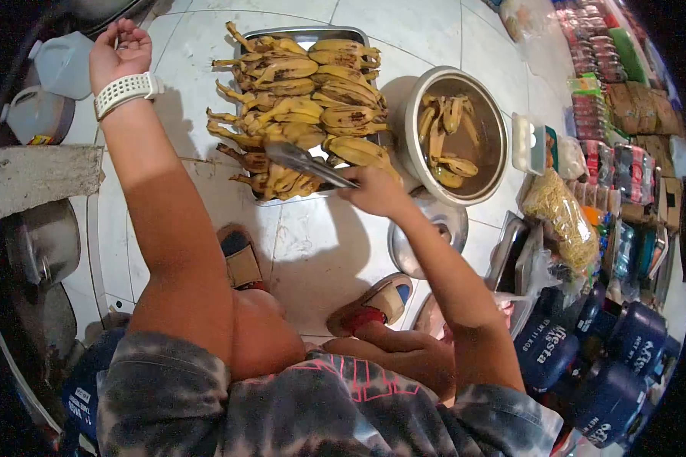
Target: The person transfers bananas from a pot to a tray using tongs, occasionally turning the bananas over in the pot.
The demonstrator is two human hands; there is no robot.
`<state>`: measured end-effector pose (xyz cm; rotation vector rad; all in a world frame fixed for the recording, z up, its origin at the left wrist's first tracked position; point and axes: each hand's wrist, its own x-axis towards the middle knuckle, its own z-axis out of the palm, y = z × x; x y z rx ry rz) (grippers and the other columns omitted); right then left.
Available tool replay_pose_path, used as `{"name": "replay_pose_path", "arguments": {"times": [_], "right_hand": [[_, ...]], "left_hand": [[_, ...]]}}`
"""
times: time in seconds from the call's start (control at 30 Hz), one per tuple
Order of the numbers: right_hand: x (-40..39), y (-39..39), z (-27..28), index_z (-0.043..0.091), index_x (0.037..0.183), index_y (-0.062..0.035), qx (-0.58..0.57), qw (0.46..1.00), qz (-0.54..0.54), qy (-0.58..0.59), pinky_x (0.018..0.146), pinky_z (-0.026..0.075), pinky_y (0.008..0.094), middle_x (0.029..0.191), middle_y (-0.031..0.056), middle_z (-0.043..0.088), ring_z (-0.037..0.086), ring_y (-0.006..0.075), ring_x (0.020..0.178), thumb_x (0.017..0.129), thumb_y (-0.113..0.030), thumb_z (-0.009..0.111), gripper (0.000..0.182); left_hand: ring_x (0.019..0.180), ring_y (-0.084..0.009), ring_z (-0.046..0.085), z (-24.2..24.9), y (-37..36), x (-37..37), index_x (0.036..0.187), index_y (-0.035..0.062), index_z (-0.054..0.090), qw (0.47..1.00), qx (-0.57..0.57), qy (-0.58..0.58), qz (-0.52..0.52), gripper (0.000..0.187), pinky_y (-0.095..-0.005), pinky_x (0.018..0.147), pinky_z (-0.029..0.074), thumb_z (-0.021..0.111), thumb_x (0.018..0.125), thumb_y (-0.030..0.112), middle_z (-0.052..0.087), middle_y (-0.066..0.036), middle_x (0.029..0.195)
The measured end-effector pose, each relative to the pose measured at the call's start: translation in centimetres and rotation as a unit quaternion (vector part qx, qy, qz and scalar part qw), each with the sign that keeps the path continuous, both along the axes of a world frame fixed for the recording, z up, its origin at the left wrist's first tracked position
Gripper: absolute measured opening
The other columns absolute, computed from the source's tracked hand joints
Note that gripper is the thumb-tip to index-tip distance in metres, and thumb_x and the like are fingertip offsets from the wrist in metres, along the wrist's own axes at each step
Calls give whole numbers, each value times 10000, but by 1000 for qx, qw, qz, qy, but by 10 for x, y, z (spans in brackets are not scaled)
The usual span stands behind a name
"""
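Observation:
My right hand [377, 192] is wrapped around the handle end of a knife [309, 163], whose broad metal blade points left over the front rows of bananas. Many ripe bananas [286, 110], yellow with brown patches, lie in two columns on a metal tray [312, 33] on the floor. Off to the upper left, away from the tray, my left hand [120, 53] is raised with its palm up. Its fingers are loosely curled and apart, and I see nothing held in them. A white watch [126, 93] is on that wrist.
Right of the tray stands a metal pot [413, 122] with several bananas in brownish liquid. A round metal lid [457, 217] lies below it. Plastic jugs [62, 65] stand at left. Blue gas canisters [545, 346] and packaged goods [568, 221] crowd the right.

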<state>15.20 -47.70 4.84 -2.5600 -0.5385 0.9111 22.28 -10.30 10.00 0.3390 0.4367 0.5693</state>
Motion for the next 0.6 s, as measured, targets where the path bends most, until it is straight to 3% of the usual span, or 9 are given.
{"name": "replay_pose_path", "arguments": {"times": [0.13, 0.27, 0.33, 0.4, 0.47, 0.57, 0.6], "right_hand": [[-3, 15, -16, 533, 807, -58, -46, 999, 27, -12, 597, 394, 362, 681, 163, 533, 514, 297, 663, 648, -251, 532, 250], [-3, -11, -4, 517, 820, -34, 56, 995, 67, 42, 620, 400, 349, 720, 165, 527, 508, 291, 694, 641, -219, 530, 258], [1, -42, 25, 490, 862, -23, 85, 988, 103, 73, 620, 390, 336, 726, 161, 517, 496, 284, 694, 644, -177, 526, 269], [4, -76, 56, 429, 952, -24, 102, 987, 41, 115, 626, 375, 312, 735, 160, 496, 474, 269, 688, 642, -129, 519, 339], [4, -127, 53, 405, 994, -42, 97, 995, -28, -1, 595, 395, 282, 794, 81, 499, 474, 149, 653, 658, -26, 506, 351], [10, -155, 87, 223, 1149, -86, 87, 967, -238, 24, 532, 421, 239, 855, 99, 474, 480, 138, 679, 674, 31, 462, 544], [14, -183, 69, 195, 1159, -86, 117, 961, -249, -10, 538, 436, 256, 856, 103, 463, 491, 148, 680, 685, 13, 450, 547]], "left_hand": [[621, -155, 468, 0, -7, 2, 744, -1, 422, 1000, 5, 15, -5, 50, -268, 553, 360, 430, 701, 24, 474, -72, 669], [615, -155, 458, -4, -4, 6, 739, -14, 424, 998, 7, -24, -55, 52, -264, 546, 356, 440, 703, 21, 468, -75, 658], [610, -156, 454, -7, -3, 8, 740, -17, 424, 999, 4, -1, -32, 51, -258, 544, 348, 441, 707, 18, 468, -78, 659], [612, -156, 452, -11, 7, 10, 742, -17, 423, 1000, -6, 9, -29, 50, -256, 545, 345, 441, 709, 17, 468, -79, 658], [611, -158, 453, -14, 10, 8, 749, -15, 423, 1000, -7, -4, -17, 57, -254, 537, 341, 449, 710, 17, 472, -82, 663], [618, -159, 461, -24, 21, 10, 766, -17, 423, 1000, -18, 3, -1, 87, -256, 531, 353, 472, 700, 9, 480, -88, 683], [622, -158, 464, -28, 26, 12, 769, -17, 425, 1000, -7, 1, -9, 89, -255, 534, 359, 474, 699, 6, 481, -87, 683]]}}
